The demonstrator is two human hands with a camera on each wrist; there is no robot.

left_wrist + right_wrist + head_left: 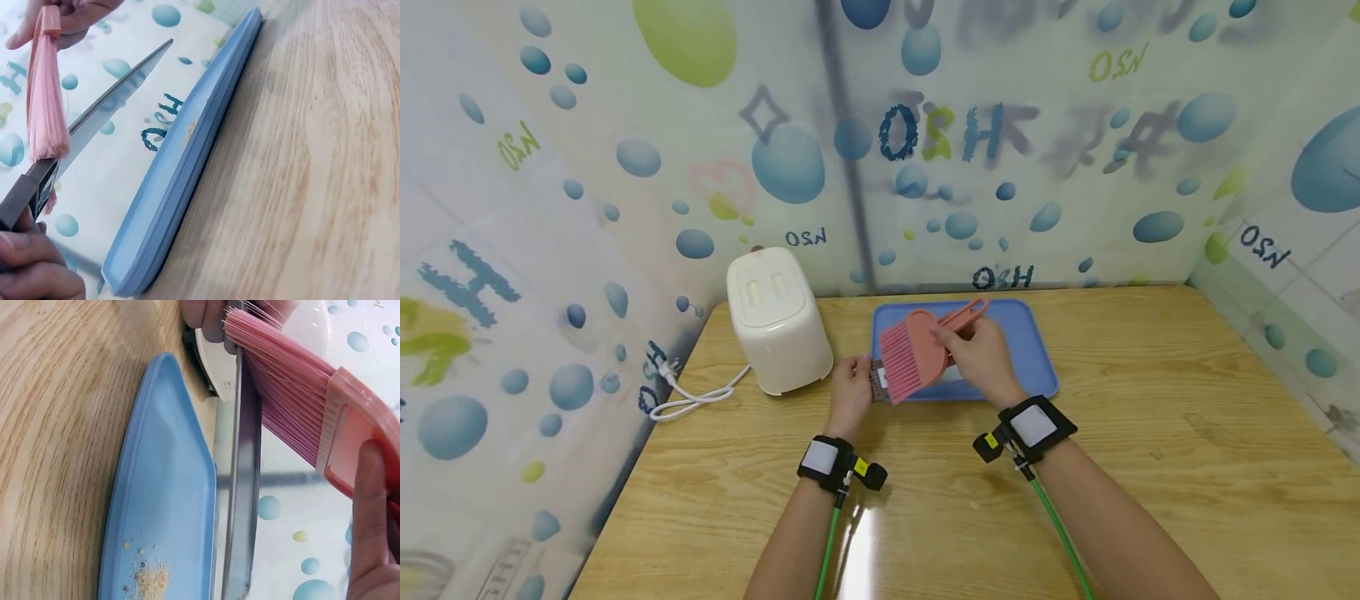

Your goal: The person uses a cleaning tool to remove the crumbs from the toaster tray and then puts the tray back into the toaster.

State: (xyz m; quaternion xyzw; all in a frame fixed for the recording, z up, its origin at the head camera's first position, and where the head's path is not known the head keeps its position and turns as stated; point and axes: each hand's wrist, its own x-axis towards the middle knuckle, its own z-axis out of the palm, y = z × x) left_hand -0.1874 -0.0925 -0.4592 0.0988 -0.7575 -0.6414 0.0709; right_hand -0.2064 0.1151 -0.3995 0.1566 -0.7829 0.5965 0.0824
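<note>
My right hand [988,358] grips a pink brush [925,350] with its bristles pointing left. My left hand [850,387] holds one end of a thin metal crumb tray [245,487], which is tilted above a blue tray [1028,350]. In the left wrist view, the bristles [47,112] lie against the crumb tray close to its dark held end [25,194]. Tan crumbs [151,581] lie in a small heap on the blue tray. The brush hides much of the crumb tray in the head view.
A white toaster [775,317] stands left of the blue tray, its white cord and plug [688,402] lying beside it on the wooden table [1150,433]. A patterned sheet [925,217] rises behind the table and along both sides.
</note>
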